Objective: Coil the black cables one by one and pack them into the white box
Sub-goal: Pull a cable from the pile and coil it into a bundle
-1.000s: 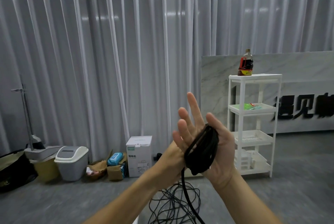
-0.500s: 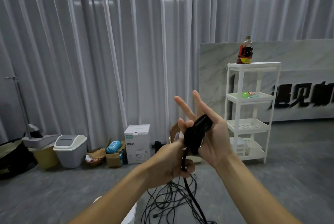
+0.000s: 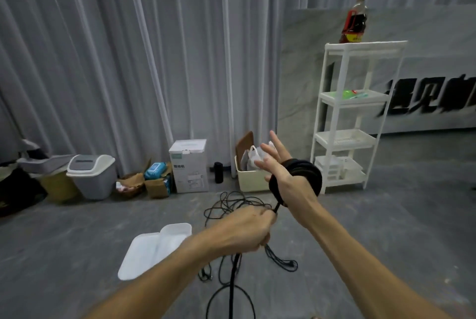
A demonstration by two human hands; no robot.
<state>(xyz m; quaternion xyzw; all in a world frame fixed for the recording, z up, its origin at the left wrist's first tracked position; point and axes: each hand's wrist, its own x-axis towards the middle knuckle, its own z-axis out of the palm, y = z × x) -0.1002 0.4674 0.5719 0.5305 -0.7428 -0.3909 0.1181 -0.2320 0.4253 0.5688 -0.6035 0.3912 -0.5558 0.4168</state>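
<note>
- The floor [image 3: 77, 254] carries everything here: a loose tangle of black cables [image 3: 231, 205] lies just ahead of the person, waiting its turn.
- The white box [image 3: 152, 249] sits open on the floor at lower left, near the tangle, presumably so a finished coil can be dropped straight in.
- The right hand [image 3: 286, 177] serves as a spool: its fingers [image 3: 270, 154] are spread and straight, and the coil [image 3: 306, 177] is wound round the palm and back of the hand.
- The left hand [image 3: 247, 231] is clenched on the cable's free run [image 3: 233, 282], likely feeding it under tension so the turns lie tight.
</note>
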